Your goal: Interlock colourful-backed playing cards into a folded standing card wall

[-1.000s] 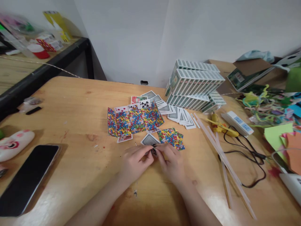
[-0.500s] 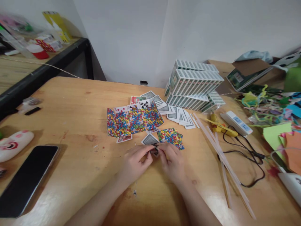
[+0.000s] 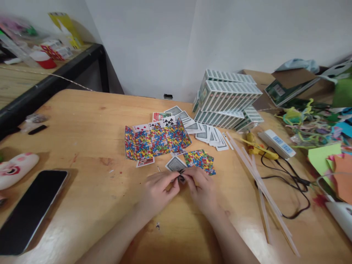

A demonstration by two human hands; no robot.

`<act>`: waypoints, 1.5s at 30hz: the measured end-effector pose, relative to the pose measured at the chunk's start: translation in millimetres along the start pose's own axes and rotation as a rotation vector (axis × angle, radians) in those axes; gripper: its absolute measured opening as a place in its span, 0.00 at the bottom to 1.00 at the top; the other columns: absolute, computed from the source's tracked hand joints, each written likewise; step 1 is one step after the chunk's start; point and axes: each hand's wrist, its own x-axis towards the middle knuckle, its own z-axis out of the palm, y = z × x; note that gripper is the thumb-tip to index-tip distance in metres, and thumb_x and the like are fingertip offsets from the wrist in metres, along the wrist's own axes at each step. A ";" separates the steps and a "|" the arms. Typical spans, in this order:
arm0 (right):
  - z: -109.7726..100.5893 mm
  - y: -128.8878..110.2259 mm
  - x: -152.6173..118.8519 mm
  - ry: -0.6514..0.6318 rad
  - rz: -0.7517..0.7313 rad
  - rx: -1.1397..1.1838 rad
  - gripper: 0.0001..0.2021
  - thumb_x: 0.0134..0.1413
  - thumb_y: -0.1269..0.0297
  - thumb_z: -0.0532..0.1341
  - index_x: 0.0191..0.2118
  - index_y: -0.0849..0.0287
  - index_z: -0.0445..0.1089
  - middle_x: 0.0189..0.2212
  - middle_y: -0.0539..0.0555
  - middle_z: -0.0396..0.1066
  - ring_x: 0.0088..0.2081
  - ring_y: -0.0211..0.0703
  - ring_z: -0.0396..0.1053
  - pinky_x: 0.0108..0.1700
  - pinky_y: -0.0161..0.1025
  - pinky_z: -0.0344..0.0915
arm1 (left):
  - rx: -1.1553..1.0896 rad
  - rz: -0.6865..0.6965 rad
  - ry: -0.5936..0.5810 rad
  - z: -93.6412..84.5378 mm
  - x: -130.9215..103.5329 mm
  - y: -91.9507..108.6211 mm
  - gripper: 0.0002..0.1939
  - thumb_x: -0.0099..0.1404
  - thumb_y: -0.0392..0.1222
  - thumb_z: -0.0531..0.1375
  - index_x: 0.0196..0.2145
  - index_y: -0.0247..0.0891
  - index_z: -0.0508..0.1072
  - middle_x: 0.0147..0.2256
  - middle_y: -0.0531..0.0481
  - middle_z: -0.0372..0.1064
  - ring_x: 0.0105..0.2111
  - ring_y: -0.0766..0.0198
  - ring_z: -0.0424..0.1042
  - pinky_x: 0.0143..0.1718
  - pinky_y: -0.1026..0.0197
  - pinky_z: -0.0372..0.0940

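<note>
My left hand [image 3: 161, 189] and my right hand [image 3: 200, 187] meet at the fingertips, both pinching a small dark piece [image 3: 180, 177] whose shape is mostly hidden by the fingers. Just beyond the fingertips lies a grey-backed playing card [image 3: 175, 163]. A folded strip with a colourful pattern [image 3: 159, 141] stands behind it, with card faces showing along its top edge. To the right of the grey-backed card is a flat patterned piece [image 3: 199, 160]. Loose cards [image 3: 210, 135] are spread face down farther back.
Stacked card boxes [image 3: 229, 96] stand by the wall. On the right are glue sticks [image 3: 264, 189], a yellow glue gun [image 3: 258, 146], a power strip [image 3: 277, 143] and black cable. A phone [image 3: 33, 211] lies at the left.
The fingertips have shifted slightly around the small dark piece, and a bit more of the grey-backed card shows. Both hands stay in nearly the same place.
</note>
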 end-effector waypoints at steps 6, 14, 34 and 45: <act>1.1 -1.8 -2.6 0.048 -0.019 -0.071 0.06 0.53 0.74 0.56 0.33 0.56 0.66 0.29 0.52 0.73 0.31 0.39 0.70 0.34 0.37 0.66 | 0.009 0.028 0.005 -1.5 1.4 1.3 0.12 0.53 0.27 0.55 0.35 0.37 0.70 0.29 0.50 0.75 0.28 0.66 0.74 0.31 0.65 0.69; 0.4 -5.4 -0.7 0.093 -0.073 -0.100 0.06 0.53 0.76 0.56 0.33 0.57 0.66 0.27 0.52 0.73 0.29 0.38 0.70 0.31 0.35 0.66 | 0.010 0.023 -0.029 -1.9 -0.5 0.5 0.13 0.53 0.27 0.53 0.35 0.38 0.70 0.29 0.51 0.75 0.28 0.66 0.74 0.32 0.65 0.68; -14.1 18.7 -0.6 0.310 0.060 -0.260 0.05 0.52 0.73 0.57 0.32 0.56 0.68 0.26 0.50 0.73 0.27 0.38 0.71 0.30 0.33 0.66 | -0.102 -0.035 0.046 -9.8 -2.1 -3.2 0.13 0.55 0.24 0.51 0.31 0.39 0.70 0.27 0.52 0.71 0.29 0.68 0.71 0.31 0.66 0.66; -7.6 3.3 1.9 0.046 -0.030 -0.037 0.08 0.54 0.75 0.54 0.34 0.56 0.65 0.30 0.53 0.72 0.33 0.39 0.71 0.36 0.37 0.67 | -0.007 -0.049 -0.020 -1.9 2.5 -2.2 0.06 0.59 0.32 0.56 0.34 0.39 0.69 0.31 0.49 0.69 0.38 0.61 0.67 0.40 0.56 0.64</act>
